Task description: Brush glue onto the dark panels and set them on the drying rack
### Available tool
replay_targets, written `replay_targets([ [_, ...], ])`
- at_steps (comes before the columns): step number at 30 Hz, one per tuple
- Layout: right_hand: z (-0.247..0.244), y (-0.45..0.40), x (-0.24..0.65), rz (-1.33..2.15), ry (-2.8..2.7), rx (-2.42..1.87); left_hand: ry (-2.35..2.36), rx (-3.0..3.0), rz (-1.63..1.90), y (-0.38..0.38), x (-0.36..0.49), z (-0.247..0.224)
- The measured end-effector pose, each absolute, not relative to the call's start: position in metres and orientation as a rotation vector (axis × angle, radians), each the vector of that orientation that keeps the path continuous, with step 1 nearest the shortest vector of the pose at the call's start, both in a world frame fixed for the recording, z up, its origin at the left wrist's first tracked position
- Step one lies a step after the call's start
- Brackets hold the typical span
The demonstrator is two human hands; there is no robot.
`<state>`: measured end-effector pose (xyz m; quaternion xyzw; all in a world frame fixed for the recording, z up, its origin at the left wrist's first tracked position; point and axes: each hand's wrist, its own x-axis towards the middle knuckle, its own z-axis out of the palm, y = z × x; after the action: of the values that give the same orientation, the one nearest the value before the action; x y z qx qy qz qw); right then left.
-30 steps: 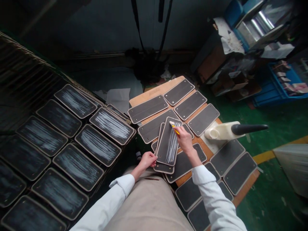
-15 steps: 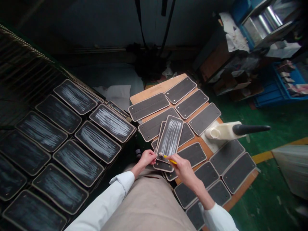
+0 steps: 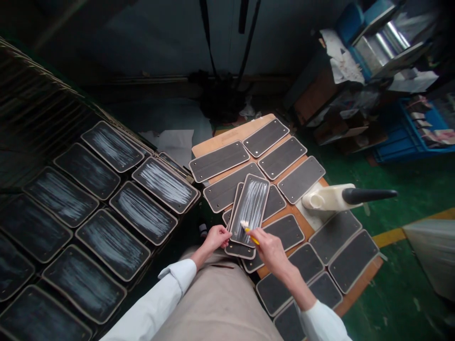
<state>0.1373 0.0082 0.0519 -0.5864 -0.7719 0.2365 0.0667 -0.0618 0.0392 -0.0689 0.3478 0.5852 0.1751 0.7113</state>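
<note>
My right hand (image 3: 270, 248) grips a yellow-handled brush (image 3: 251, 236), its pale bristles down on a dark rounded rectangular panel (image 3: 250, 208). White streaks of a wet-looking coating run lengthwise along that panel, which lies tilted across other dark panels. At the panel's lower left corner, my left hand (image 3: 217, 237) has its fingers pinched together at the edge. Uncoated dark panels with pale borders and small corner studs, such as this one (image 3: 282, 157), lie around it on a brown board (image 3: 202, 146).
To the right on the board stands a cream plastic container (image 3: 329, 198) with a black handle-like part. White-streaked panels (image 3: 113, 245) fill a rack at the left. Beyond are a blue crate (image 3: 401, 137) and a cluttered cabinet (image 3: 320, 94).
The brush in my right hand has moved slightly up the panel from its lower left end. My left hand stays at the corner. The whole view has shifted a little.
</note>
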Motion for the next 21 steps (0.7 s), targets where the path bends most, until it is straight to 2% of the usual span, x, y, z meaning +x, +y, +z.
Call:
replay_targets([
  [3, 0.065, -0.008, 0.134, 1.015, -2.230, -1.672, 1.297, 0.780, 0.396, 0.039, -0.061, -0.071],
  [5, 0.069, 0.006, 0.140, 1.078, -2.190, -1.642, 1.296, 0.789, 0.394, 0.039, -0.061, -0.071],
  [11, 0.059, 0.079, 0.169, 0.647, -2.046, -1.770, 1.305, 0.809, 0.397, 0.039, -0.059, -0.064],
  [15, 0.052, 0.062, 0.167, 0.531, -2.125, -1.816, 1.308, 0.812, 0.428, 0.040, -0.057, -0.058],
  [18, 0.054, 0.018, 0.155, 0.728, -2.248, -1.775, 1.294, 0.792, 0.454, 0.039, -0.056, -0.052],
  [21, 0.063, -0.021, 0.147, 1.011, -2.134, -1.720, 1.244, 0.760, 0.471, 0.038, -0.057, -0.045],
])
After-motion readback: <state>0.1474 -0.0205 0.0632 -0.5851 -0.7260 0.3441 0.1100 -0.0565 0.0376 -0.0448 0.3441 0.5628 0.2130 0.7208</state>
